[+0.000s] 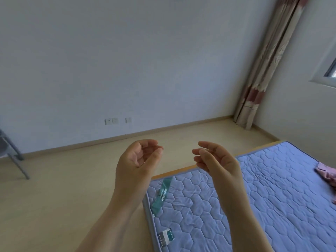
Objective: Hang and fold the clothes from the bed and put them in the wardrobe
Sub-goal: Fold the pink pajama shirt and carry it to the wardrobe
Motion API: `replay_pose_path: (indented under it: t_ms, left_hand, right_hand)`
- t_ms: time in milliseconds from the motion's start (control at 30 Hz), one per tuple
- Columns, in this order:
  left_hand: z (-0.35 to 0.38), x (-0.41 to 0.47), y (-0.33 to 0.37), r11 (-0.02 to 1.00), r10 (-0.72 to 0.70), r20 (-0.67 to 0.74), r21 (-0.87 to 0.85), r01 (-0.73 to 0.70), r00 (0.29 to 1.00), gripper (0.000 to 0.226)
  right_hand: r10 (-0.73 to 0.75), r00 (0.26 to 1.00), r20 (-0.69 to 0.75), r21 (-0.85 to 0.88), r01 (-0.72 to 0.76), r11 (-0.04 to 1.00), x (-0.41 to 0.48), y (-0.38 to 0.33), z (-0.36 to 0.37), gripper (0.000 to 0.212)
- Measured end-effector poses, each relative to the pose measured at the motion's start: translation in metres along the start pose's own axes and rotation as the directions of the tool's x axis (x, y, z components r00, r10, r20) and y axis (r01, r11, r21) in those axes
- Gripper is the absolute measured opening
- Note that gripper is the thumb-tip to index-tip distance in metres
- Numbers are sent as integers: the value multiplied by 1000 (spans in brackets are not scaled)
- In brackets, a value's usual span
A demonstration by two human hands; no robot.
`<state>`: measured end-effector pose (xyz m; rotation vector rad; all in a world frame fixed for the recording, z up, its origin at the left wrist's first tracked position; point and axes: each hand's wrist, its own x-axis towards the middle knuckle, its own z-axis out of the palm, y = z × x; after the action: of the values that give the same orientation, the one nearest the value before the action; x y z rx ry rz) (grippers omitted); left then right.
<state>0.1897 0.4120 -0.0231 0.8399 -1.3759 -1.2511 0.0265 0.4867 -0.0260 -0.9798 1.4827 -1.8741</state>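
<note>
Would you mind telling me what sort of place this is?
Most likely a bedroom: a quilted mattress, a curtain beside a window, and pink clothing lying on the mattress.

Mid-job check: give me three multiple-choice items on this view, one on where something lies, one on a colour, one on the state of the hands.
1. Where in the view does the loose garment lie?
A. far left
B. centre
C. right edge

2. What colour is the mattress?
A. pale blue
B. green
C. brown

3. How are the left hand and right hand?
A. gripping cloth
B. raised, loosely curled, holding nothing
C. pressed flat on the bed

Answers:
1 C, the pink cloth rests on the mattress at the frame's right border.
2 A, its quilted hexagon cover is pale blue.
3 B, both palms are bare, in the air.
</note>
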Motion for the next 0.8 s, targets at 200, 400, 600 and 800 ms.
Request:
replay_pose_path:
  t_ms: [200, 400, 600, 800]
  left_hand:
    - [27, 75, -17, 999, -20, 26, 28, 19, 999, 25]
    - [28, 140, -50, 998, -57, 19, 6, 57, 998, 14]
    - [-2, 228, -80, 998, -69, 17, -9, 69, 997, 13]
    - [-56, 345, -99, 996, -81, 44, -18, 82, 996, 14]
  right_hand:
    - [16, 1000, 3, 17, -16, 1000, 82, 21, 1, 19]
    - [63, 998, 26, -39, -62, 997, 143, 51, 25, 18]
    - [56, 998, 14, -83, -54, 995, 215, 80, 83, 18]
    - [79, 997, 16, -106, -77, 991, 295, 111, 173, 18]
